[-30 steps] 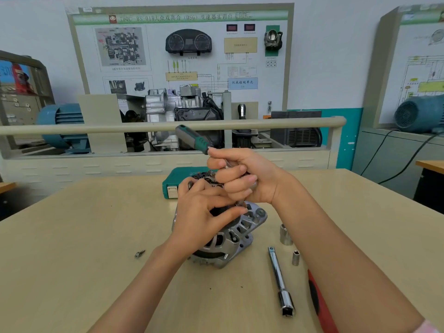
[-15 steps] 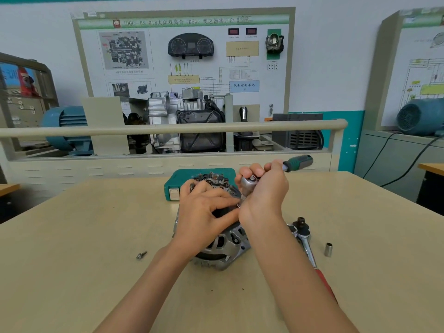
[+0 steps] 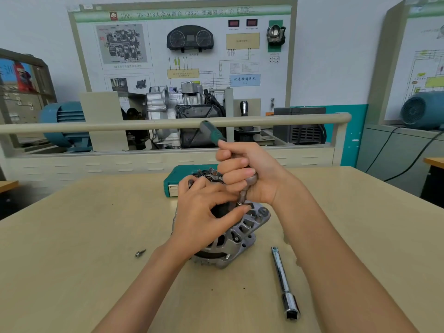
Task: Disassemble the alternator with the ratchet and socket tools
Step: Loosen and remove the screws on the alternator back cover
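Alternator [image 3: 236, 233] sits mid-desk [image 3: 72, 236], in front of a green tool case [image 3: 176, 182]. The left hand [image 3: 201, 217] grips its top; the right hand [image 3: 247, 174] holds the ratchet [image 3: 213, 133], socket [image 3: 241, 198] planted on the housing. An extension bar [image 3: 284, 282] and a loose bolt [image 3: 140, 253] lie alongside.
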A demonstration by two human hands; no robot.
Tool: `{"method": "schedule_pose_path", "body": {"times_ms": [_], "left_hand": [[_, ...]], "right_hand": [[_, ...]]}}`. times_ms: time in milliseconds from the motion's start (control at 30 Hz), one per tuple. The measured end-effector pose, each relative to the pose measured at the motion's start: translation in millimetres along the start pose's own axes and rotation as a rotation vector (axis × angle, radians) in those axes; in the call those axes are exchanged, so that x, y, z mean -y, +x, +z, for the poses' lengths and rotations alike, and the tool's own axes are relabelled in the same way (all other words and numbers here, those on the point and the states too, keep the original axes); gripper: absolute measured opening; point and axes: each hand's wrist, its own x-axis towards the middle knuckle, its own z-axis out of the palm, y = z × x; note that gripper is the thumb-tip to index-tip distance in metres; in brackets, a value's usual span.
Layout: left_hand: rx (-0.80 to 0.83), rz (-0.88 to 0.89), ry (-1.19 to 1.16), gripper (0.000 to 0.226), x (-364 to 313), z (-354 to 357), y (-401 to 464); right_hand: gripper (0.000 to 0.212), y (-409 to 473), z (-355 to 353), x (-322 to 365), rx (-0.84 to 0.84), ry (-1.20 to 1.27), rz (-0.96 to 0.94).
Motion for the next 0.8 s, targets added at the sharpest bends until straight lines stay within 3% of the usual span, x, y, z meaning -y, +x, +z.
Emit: {"method": "schedule_pose_path", "body": {"times_ms": [100,167,267,467,533,600,667,800], "left_hand": [[-0.009,-0.004,-0.016,0.029,-1.9,-1.0,0.3],[-0.006,-0.013,-0.028,0.032,-1.9,-1.1,-0.7],[0.017,-0.022,-0.045,0.036,-1.1,-2.4,-1.2],[0.042,0.009,-0.063,0.032,1.1,-1.8,-0.4],[0.036,0.012,-0.047,0.032,1.1,-1.0,-1.0],[0.023,0.015,-0.039,0.031,0.8,-0.1,-1.3],[0.010,0.019,-0.034,0.031,0.9,0.6,-1.4],[-0.003,0.023,-0.021,0.032,1.2,1.9,-1.1]], "right_hand": [[0.028,6.4,0.4,6.5,0.187,-0.092,0.180],[0.036,11.3,1.2,9.2,0.305,-0.160,0.296],[0.040,17.9,3.0,12.4,0.372,-0.214,0.391],[0.027,13.7,-5.6,9.4,0.503,0.061,0.442],[0.025,9.9,-10.5,5.7,0.487,0.191,0.369],[0.026,5.0,-12.8,2.3,0.395,0.192,0.206],[0.029,0.6,-7.3,-3.3,0.184,0.159,0.027],[0.031,-0.1,12.9,-30.1,-0.560,0.344,-0.608]]}}
